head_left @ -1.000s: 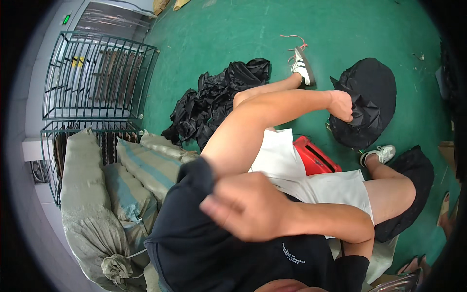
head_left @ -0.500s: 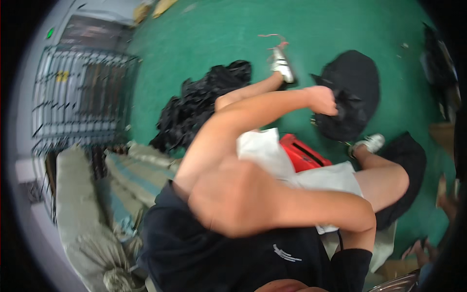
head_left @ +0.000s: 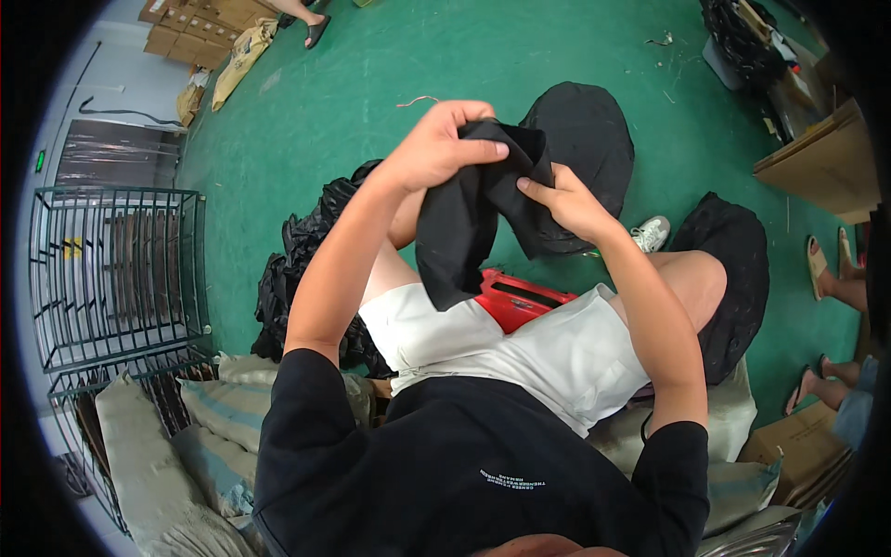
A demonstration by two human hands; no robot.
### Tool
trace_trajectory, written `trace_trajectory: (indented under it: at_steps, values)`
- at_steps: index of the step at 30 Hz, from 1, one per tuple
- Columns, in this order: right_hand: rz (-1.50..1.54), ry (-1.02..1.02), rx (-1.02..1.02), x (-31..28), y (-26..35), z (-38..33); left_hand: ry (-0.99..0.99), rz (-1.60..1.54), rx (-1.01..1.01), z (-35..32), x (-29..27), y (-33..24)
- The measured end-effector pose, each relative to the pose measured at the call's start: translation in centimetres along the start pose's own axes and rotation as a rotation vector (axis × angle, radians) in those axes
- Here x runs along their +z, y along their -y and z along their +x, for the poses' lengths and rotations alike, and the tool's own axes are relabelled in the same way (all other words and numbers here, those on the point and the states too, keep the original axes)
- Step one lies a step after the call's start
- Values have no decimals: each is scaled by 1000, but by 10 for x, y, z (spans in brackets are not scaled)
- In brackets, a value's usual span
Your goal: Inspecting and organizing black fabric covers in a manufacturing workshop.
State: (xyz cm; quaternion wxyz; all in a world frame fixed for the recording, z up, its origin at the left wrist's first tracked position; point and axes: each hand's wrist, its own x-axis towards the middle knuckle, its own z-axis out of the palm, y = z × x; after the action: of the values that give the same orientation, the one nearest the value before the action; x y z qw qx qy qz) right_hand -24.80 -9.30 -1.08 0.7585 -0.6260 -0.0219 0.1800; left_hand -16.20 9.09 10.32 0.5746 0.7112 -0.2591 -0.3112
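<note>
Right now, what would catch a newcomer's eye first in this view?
The black cloth held up at the centre stands out first, pinched between the left hand and the right hand above the person's lap. Just below it a red case rests on the white shorts. Behind lie a round black pile on the green floor and a wire cage rack at the left.

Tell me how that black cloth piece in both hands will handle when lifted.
The black cloth piece is probably floppy: it folds and droops below the left hand and right hand. Likely light, since fingertips alone pinch it up. Unlikely to slip; the fabric looks matte.
</note>
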Motion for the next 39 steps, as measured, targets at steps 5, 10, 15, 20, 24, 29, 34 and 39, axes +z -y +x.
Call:
trace_trajectory:
  at_steps: [5, 10, 15, 20, 24, 29, 34, 39]
  values:
    - [189, -334, 157, -11, -8, 0, -181, 145, 27, 13, -22, 17]
    - [532, -146, 120, -23, 8, -9, -299, -6, 126, 17, -15, 76]
    - [699, -93, 5, -25, 0, -10, -369, -131, 100, 19, -1, 137]
    - [703, -177, -126, -40, 12, -14, -602, -244, 92, 3, 47, 163]
    - [733, -252, -220, -50, 10, -14, -420, -233, 29, -16, 74, 168]
    - [956, -347, -337, -87, -10, -6, -482, -548, -613, -33, 123, 175]
    - [1165, 12, -379, -82, -5, -14, -516, -992, -1345, -14, 180, 162]
    - [1217, 49, -452, -66, 0, -24, 129, -1728, -746, 6, 212, 195]
